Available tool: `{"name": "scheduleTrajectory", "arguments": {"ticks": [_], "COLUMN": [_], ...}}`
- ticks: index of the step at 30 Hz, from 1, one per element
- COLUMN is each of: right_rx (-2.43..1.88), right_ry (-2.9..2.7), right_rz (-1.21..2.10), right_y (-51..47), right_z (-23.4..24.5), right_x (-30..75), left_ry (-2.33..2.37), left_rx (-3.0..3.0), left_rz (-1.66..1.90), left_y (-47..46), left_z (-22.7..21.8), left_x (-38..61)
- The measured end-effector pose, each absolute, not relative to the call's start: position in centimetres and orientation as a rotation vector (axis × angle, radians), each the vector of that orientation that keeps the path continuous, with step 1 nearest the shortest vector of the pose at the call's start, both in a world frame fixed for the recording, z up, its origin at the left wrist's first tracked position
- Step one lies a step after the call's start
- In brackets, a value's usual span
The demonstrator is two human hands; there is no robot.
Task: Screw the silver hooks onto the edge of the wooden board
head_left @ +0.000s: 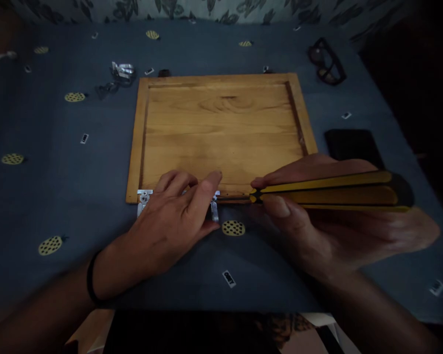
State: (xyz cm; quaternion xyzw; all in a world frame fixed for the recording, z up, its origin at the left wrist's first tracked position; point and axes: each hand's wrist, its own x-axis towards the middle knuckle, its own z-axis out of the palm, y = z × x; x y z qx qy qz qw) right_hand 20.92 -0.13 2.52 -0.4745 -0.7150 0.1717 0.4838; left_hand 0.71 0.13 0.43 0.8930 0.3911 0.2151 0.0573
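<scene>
A framed wooden panel (221, 128) lies flat on the cloth-covered table. Along its near edge sit two metal hinges, a left one (144, 197) and a right one (214, 210). My left hand (170, 221) rests over that edge between them, finger and thumb closed about the right hinge, which it partly covers. In my right hand (310, 231) is a screwdriver (332, 191) with a yellow and black handle, held level. Its thin shaft points left along the panel's edge toward the right hinge; whether the tip touches a screw is hidden.
Beyond the panel's left corner lie loose metal hinges (122, 71) and a clear plastic bag (108, 88). Black-framed glasses (327, 61) rest at the back right. A dark flat object (354, 145) lies right of the panel. The blue patterned tablecloth (59, 196) reaches a patterned curtain (206, 10) behind.
</scene>
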Motion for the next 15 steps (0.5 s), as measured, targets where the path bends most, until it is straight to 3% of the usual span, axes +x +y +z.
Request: {"name": "scheduleTrajectory", "arguments": {"ticks": [7,11,15], "right_rx": [-1.245,-1.149,-1.233], "right_ry": [-1.687,-1.961,-1.813], "right_rz": [0.56,0.62,0.546], "right_y": [0.0,0.3,0.0], "right_z": [2.3,2.3,2.3], "right_x": [22.0,23.7,23.4], "left_ry": [1.168,1.17,1.168], "left_rx": [2.735,2.723,2.707], "left_rz": [0.655,0.679,0.67], "left_y": [0.1,0.1,0.1], "left_z": [0.4,0.4,0.5], "left_x": [0.6,0.6,0.7]}}
